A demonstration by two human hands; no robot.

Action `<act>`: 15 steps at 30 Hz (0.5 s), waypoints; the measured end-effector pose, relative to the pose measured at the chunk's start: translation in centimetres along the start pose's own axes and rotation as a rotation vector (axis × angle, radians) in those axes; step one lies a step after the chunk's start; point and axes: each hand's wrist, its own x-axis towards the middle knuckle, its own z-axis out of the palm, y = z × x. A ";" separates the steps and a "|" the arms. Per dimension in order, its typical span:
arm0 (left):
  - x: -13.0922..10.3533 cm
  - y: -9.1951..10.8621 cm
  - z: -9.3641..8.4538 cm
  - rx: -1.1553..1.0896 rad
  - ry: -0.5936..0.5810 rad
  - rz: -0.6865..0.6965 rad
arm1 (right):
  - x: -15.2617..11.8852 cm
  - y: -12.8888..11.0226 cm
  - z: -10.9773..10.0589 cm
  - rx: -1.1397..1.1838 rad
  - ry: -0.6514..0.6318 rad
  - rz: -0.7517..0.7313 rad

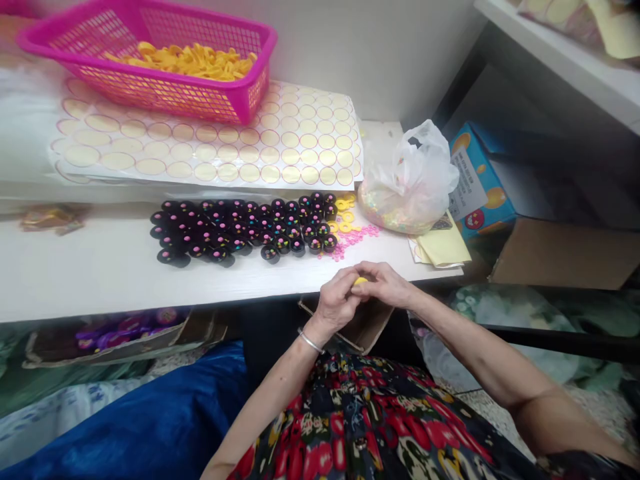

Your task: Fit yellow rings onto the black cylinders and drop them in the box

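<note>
Just in front of the table's edge, my left hand (336,301) and my right hand (387,285) meet, fingers pinched around a small yellow piece (360,281). Its shape is mostly hidden by the fingers. A silver bangle (311,341) circles my left wrist. Beyond my hands, many round black pieces (235,227) with pink and coloured dots stand in packed rows on the white table (100,280). At the right end of these rows lie yellow rings (345,217) and small pink bits (350,241).
Behind the rows, a pink basket (245,100) of yellow pieces rests on sticker sheets (300,157). To the right are a knotted plastic bag (415,180), yellow paper (443,247) and an open cardboard box (560,253). A carton (367,327) is below my hands.
</note>
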 end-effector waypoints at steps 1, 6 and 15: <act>-0.3 0.2 0.0 0.012 -0.024 0.006 | -0.3 -0.1 0.0 0.022 -0.050 0.017; -1.8 1.3 0.4 0.051 -0.100 0.084 | -1.4 -0.4 0.1 0.065 -0.151 0.117; 0.0 1.5 -5.9 -0.123 -0.188 -0.131 | -1.5 2.8 2.8 -0.296 -0.129 0.229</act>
